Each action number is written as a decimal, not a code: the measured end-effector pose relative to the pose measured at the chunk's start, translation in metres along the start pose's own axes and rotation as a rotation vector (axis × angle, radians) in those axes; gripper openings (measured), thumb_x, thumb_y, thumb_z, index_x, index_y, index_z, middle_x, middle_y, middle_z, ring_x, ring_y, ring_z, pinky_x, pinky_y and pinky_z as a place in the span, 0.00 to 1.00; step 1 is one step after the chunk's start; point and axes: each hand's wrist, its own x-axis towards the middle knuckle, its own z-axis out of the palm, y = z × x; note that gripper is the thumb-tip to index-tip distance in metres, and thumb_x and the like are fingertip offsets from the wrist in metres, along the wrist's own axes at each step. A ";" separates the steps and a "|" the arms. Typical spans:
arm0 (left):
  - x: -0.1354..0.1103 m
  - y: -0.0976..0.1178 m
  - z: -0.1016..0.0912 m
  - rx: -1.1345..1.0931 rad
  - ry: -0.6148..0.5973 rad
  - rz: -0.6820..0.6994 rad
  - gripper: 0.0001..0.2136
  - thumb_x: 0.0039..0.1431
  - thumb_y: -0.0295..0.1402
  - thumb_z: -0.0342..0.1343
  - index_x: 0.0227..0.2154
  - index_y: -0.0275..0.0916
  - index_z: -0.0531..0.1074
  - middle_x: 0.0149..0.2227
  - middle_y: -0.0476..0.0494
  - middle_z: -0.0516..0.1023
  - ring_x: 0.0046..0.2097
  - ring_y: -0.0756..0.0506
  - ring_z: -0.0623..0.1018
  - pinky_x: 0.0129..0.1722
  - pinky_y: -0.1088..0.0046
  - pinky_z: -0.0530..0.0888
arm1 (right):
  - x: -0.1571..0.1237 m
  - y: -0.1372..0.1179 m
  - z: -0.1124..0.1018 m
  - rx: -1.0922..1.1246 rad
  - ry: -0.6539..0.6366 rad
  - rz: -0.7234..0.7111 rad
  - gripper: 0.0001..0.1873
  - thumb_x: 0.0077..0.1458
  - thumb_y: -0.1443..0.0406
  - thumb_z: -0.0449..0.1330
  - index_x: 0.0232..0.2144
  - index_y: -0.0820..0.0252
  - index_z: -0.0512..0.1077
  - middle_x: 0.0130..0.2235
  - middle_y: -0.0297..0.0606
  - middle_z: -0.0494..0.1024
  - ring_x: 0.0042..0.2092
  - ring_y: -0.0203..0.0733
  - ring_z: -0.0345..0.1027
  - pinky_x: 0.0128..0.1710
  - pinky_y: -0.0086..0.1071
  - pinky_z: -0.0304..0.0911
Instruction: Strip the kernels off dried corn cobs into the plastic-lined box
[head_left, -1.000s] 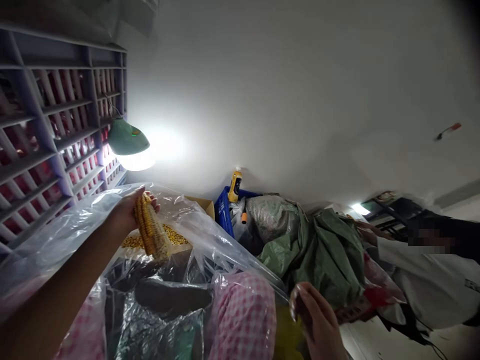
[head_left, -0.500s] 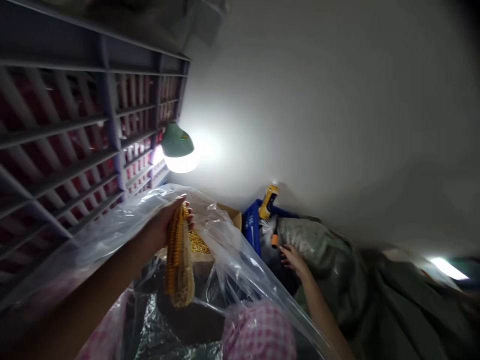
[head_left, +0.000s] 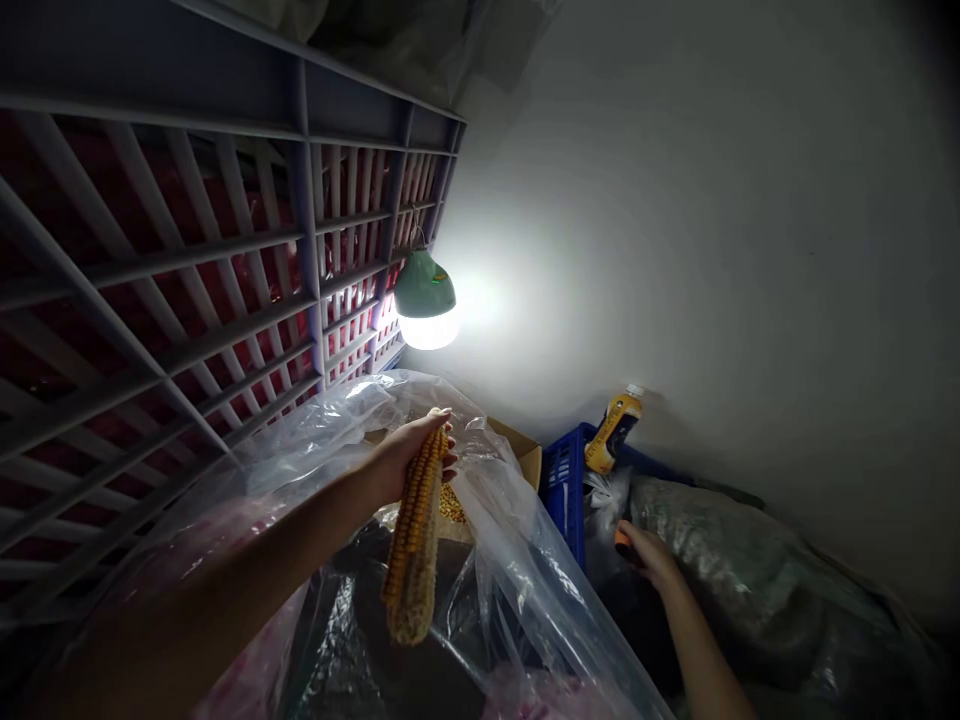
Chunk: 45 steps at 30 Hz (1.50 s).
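Note:
My left hand [head_left: 409, 455] is closed round the top end of a dried yellow corn cob [head_left: 415, 535], which hangs down over a dark container under clear plastic sheeting [head_left: 517, 560]. Behind the cob, loose corn kernels [head_left: 451, 503] lie in a cardboard box [head_left: 520, 455]. My right hand [head_left: 649, 553] reaches out to the right and is closed on a small orange object [head_left: 622, 538] lying among bags beside a blue crate [head_left: 564, 485].
A slatted purple crate wall [head_left: 187, 260] fills the left side. A green lamp [head_left: 425, 305] hangs lit from it. A yellow bottle [head_left: 615, 430] stands at the white wall. A grey-green sack [head_left: 742, 580] lies at the right.
The view swung left. My left hand kept the cob, now hanging more upright. My right hand went from low beside my knee out to the orange object by the blue crate.

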 end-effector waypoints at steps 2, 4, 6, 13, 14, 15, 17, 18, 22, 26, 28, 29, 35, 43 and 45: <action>0.004 -0.001 -0.001 -0.003 0.013 -0.001 0.08 0.56 0.36 0.54 0.28 0.36 0.66 0.21 0.51 0.70 0.18 0.51 0.71 0.20 0.73 0.73 | -0.016 -0.014 -0.013 0.175 -0.099 0.055 0.05 0.44 0.64 0.58 0.20 0.57 0.67 0.20 0.35 0.70 0.23 0.40 0.67 0.21 0.30 0.63; 0.006 -0.002 -0.001 0.001 0.025 0.000 0.08 0.56 0.36 0.55 0.28 0.36 0.66 0.21 0.51 0.70 0.19 0.51 0.72 0.20 0.72 0.73 | -0.038 -0.034 -0.028 0.340 -0.179 0.074 0.04 0.45 0.67 0.55 0.22 0.59 0.68 0.22 0.37 0.71 0.24 0.37 0.68 0.22 0.28 0.65; 0.005 -0.003 0.000 0.014 0.018 -0.001 0.08 0.55 0.35 0.55 0.28 0.36 0.66 0.21 0.50 0.70 0.19 0.50 0.72 0.20 0.72 0.74 | -0.070 -0.059 -0.043 0.470 -0.217 0.071 0.04 0.45 0.69 0.53 0.24 0.60 0.69 0.25 0.38 0.72 0.28 0.36 0.69 0.26 0.26 0.68; -0.010 -0.007 0.000 0.026 -0.006 0.002 0.08 0.56 0.35 0.54 0.28 0.36 0.66 0.21 0.50 0.70 0.19 0.51 0.72 0.21 0.73 0.74 | -0.245 -0.121 -0.021 0.919 -0.402 -0.141 0.09 0.34 0.72 0.63 0.23 0.63 0.67 0.18 0.24 0.62 0.14 0.21 0.48 0.10 0.15 0.47; -0.013 -0.006 0.000 0.021 0.006 0.018 0.07 0.56 0.35 0.54 0.28 0.36 0.65 0.21 0.50 0.70 0.19 0.51 0.72 0.21 0.73 0.74 | -0.268 -0.118 -0.007 0.903 -0.372 -0.187 0.12 0.35 0.70 0.66 0.24 0.62 0.67 0.18 0.23 0.62 0.14 0.21 0.48 0.10 0.15 0.48; -0.015 -0.006 -0.001 0.018 0.017 0.046 0.07 0.56 0.35 0.53 0.29 0.37 0.65 0.21 0.51 0.70 0.19 0.51 0.72 0.21 0.74 0.74 | -0.288 -0.111 0.009 0.853 -0.346 -0.199 0.14 0.34 0.67 0.68 0.24 0.61 0.66 0.17 0.23 0.63 0.15 0.22 0.51 0.12 0.16 0.50; -0.019 -0.006 -0.002 0.020 0.029 0.123 0.07 0.56 0.34 0.54 0.30 0.37 0.64 0.21 0.52 0.69 0.19 0.51 0.72 0.21 0.74 0.73 | -0.314 -0.089 0.042 0.655 -0.294 -0.156 0.20 0.33 0.62 0.71 0.28 0.59 0.67 0.17 0.24 0.66 0.16 0.27 0.56 0.13 0.19 0.52; -0.021 -0.006 -0.002 0.025 0.027 0.160 0.07 0.56 0.35 0.54 0.30 0.38 0.63 0.21 0.52 0.69 0.19 0.51 0.72 0.20 0.75 0.73 | -0.320 -0.076 0.057 0.580 -0.297 -0.197 0.19 0.35 0.60 0.70 0.29 0.59 0.66 0.19 0.25 0.66 0.16 0.27 0.56 0.14 0.20 0.52; -0.027 -0.011 -0.004 0.055 -0.011 0.230 0.11 0.53 0.37 0.57 0.31 0.40 0.61 0.22 0.53 0.68 0.19 0.51 0.72 0.19 0.76 0.72 | -0.320 -0.041 0.106 0.372 -0.286 -0.395 0.16 0.41 0.57 0.66 0.28 0.59 0.66 0.18 0.23 0.61 0.17 0.27 0.53 0.16 0.22 0.51; -0.032 -0.015 -0.002 0.092 -0.037 0.224 0.11 0.52 0.38 0.57 0.30 0.40 0.61 0.23 0.52 0.69 0.20 0.52 0.72 0.20 0.76 0.72 | -0.317 -0.038 0.129 0.332 -0.350 -0.429 0.14 0.43 0.59 0.64 0.30 0.60 0.67 0.27 0.30 0.69 0.25 0.32 0.61 0.23 0.26 0.60; -0.034 -0.015 -0.002 0.109 -0.041 0.207 0.10 0.53 0.37 0.57 0.30 0.40 0.61 0.23 0.52 0.69 0.20 0.52 0.72 0.20 0.76 0.72 | -0.316 -0.041 0.134 0.321 -0.365 -0.449 0.11 0.45 0.61 0.63 0.29 0.60 0.67 0.28 0.31 0.70 0.27 0.34 0.62 0.25 0.27 0.61; -0.034 -0.014 -0.002 0.113 -0.046 0.201 0.10 0.53 0.37 0.56 0.31 0.40 0.61 0.23 0.52 0.69 0.20 0.52 0.72 0.21 0.76 0.72 | -0.316 -0.042 0.135 0.316 -0.365 -0.454 0.10 0.45 0.62 0.62 0.29 0.60 0.67 0.27 0.30 0.70 0.27 0.34 0.62 0.26 0.27 0.61; -0.029 -0.012 -0.005 0.093 -0.045 0.204 0.11 0.53 0.37 0.57 0.32 0.40 0.60 0.23 0.52 0.69 0.20 0.51 0.72 0.21 0.76 0.72 | -0.304 -0.042 0.138 0.313 -0.415 -0.479 0.09 0.42 0.65 0.63 0.26 0.59 0.65 0.24 0.27 0.67 0.25 0.33 0.60 0.25 0.27 0.59; -0.023 -0.005 -0.009 0.036 -0.001 0.243 0.10 0.54 0.37 0.56 0.32 0.40 0.61 0.22 0.52 0.69 0.19 0.52 0.72 0.19 0.77 0.71 | -0.306 -0.066 0.126 0.632 -0.348 -0.305 0.14 0.41 0.61 0.64 0.32 0.57 0.68 0.38 0.33 0.73 0.37 0.40 0.70 0.30 0.30 0.67; -0.022 -0.003 -0.009 0.026 0.026 0.240 0.10 0.53 0.37 0.57 0.32 0.40 0.61 0.22 0.53 0.69 0.19 0.52 0.72 0.19 0.77 0.71 | -0.324 -0.074 0.112 0.719 -0.372 -0.217 0.15 0.39 0.61 0.66 0.31 0.56 0.68 0.37 0.31 0.74 0.30 0.36 0.70 0.22 0.26 0.64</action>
